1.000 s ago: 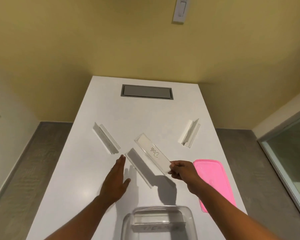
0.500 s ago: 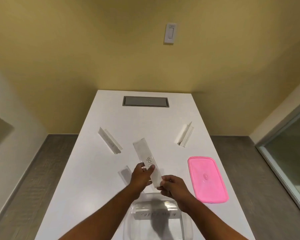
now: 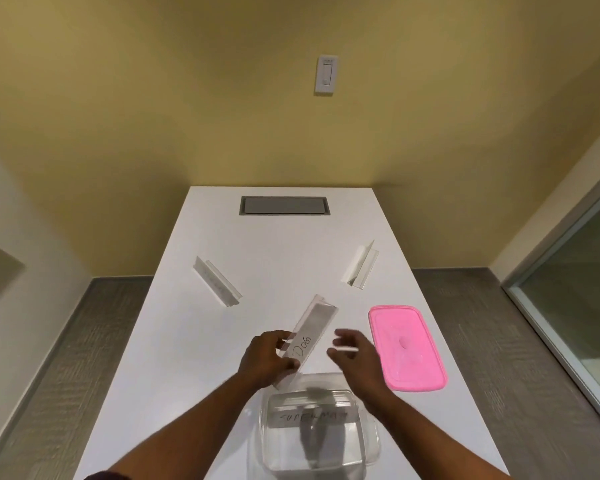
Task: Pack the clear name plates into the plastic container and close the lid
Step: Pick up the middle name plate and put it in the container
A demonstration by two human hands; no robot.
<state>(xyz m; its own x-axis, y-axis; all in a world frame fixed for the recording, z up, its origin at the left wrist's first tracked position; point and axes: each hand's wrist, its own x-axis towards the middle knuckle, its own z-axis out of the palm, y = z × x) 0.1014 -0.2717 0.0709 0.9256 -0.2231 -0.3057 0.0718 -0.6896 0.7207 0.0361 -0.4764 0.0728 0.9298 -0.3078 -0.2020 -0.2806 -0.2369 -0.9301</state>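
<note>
Above the white desk, your left hand pinches the clear acrylic name plate marked "Dog"; right hand hovers w/ grip spread, empty. Step: loading plates. Next, I judge: lower it into the clear plastic container, beside the plate already inside.
</note>
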